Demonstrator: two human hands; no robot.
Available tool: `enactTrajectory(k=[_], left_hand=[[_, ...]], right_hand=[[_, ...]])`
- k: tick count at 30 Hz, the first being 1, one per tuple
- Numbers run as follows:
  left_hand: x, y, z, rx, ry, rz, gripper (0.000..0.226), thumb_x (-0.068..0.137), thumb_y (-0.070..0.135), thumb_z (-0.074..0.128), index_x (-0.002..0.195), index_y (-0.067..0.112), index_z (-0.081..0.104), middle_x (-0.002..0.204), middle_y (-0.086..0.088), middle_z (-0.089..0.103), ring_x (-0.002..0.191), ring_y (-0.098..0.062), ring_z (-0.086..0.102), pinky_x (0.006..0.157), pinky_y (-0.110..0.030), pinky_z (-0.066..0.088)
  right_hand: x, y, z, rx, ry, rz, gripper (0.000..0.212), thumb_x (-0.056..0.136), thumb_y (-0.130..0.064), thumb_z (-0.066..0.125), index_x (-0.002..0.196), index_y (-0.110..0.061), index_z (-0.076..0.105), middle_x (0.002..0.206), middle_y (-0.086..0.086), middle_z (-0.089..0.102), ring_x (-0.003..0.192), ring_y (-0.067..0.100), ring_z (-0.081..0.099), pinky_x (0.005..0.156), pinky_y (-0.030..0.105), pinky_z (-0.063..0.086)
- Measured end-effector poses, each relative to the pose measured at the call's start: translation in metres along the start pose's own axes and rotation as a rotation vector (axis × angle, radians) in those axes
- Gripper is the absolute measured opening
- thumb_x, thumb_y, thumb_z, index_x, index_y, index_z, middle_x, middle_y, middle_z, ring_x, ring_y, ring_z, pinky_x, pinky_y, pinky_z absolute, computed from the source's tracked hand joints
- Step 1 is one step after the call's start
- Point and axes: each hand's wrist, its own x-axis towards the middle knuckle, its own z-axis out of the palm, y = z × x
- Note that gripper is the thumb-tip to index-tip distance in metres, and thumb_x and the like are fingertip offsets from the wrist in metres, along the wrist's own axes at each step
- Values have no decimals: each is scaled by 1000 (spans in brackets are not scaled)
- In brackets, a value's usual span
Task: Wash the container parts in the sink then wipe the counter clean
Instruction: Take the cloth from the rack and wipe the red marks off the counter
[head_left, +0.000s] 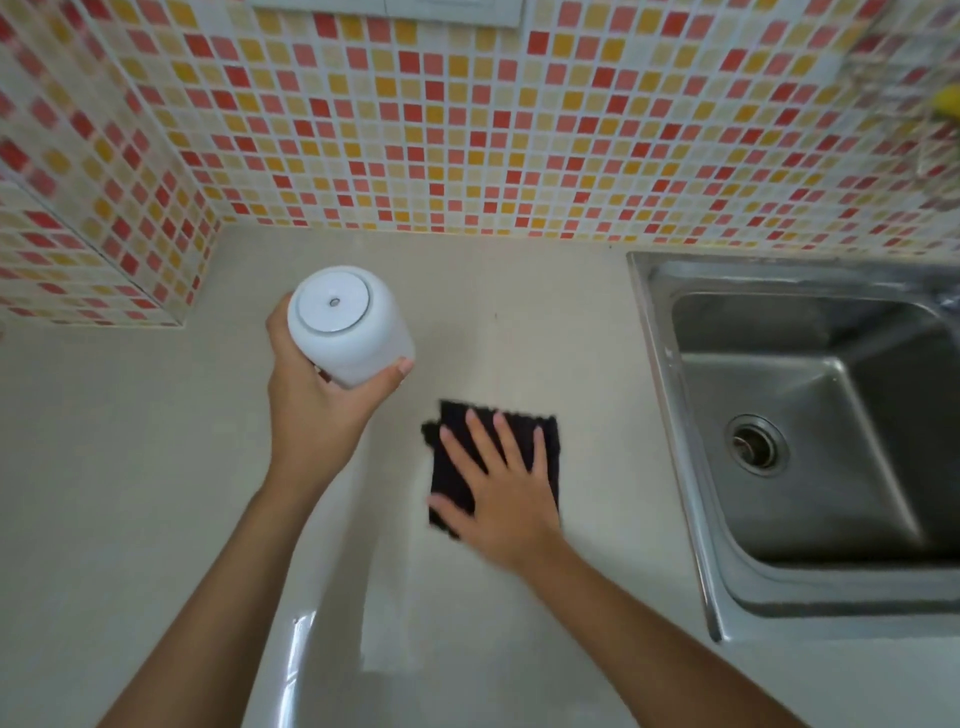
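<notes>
While the left hand (317, 410) grips the white container (345, 325) | right hand (506, 488) flat, fingers spread, presses dark cloth (545, 436) on counter (156, 467) | sink (831, 415) cut off right.

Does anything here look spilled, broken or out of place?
Nothing stands out. The left hand grips the white container, which looks intact; the right hand presses a dark cloth flat on the counter; the sink looks undamaged.

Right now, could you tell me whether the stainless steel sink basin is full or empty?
Empty, as far as visible: the stainless steel sink basin holds no water or dishes, and its round drain lies exposed.
</notes>
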Motion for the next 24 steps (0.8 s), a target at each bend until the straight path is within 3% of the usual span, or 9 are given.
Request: enactTrajectory(k=[4,7,12,15,18,21,24], left_hand=[[-10,-6,-5,27,18,1,96,66,24,87,142,25,27,133,13,48,120,-1,51,92,-16,48],[-15,-7,-12,63,25,7,97,66,26,86,142,27,26,134,15,46,119,1,50,89,-10,46],[-10,-4,-15,44,55,4,95,66,26,85,141,24,28,134,11,49,119,-2,52,88,-8,46],[-3,0,-5,-1,55,-9,94,66,27,85,141,23,29,135,9,49,117,1,53,89,-10,47],[5,2,7,-30,43,-18,94,66,26,86,141,23,28,135,10,49,117,2,52,91,-12,47],[11,-2,15,-10,15,-18,95,65,27,87,140,24,29,135,11,49,117,1,52,92,-16,47],[12,-10,14,15,16,-19,98,62,33,86,141,25,28,134,13,48,118,1,51,92,-15,48]], right_hand=[[115,11,-12,-14,-63,120,73,88,-75,19,152,-41,5,162,-3,0,148,27,-4,112,62,-10],[157,6,-15,-17,-99,177,72,90,-73,13,152,-39,-2,162,-2,-8,147,28,-13,110,62,-13],[75,-25,0,30,-26,27,72,91,-69,24,153,-36,10,162,2,4,148,29,-1,112,61,-11],[-10,-44,10,69,-39,-111,72,90,-69,31,153,-36,14,162,-1,5,148,29,4,113,62,0],[-60,-40,13,76,-19,-128,74,87,-72,35,151,-40,16,161,-6,11,147,23,15,112,56,13],[-23,-17,7,61,3,-116,75,84,-75,38,150,-43,20,160,-8,17,146,20,19,114,56,15],[77,17,-8,18,21,43,75,85,-77,29,151,-43,15,161,-6,12,148,21,11,116,55,1]])
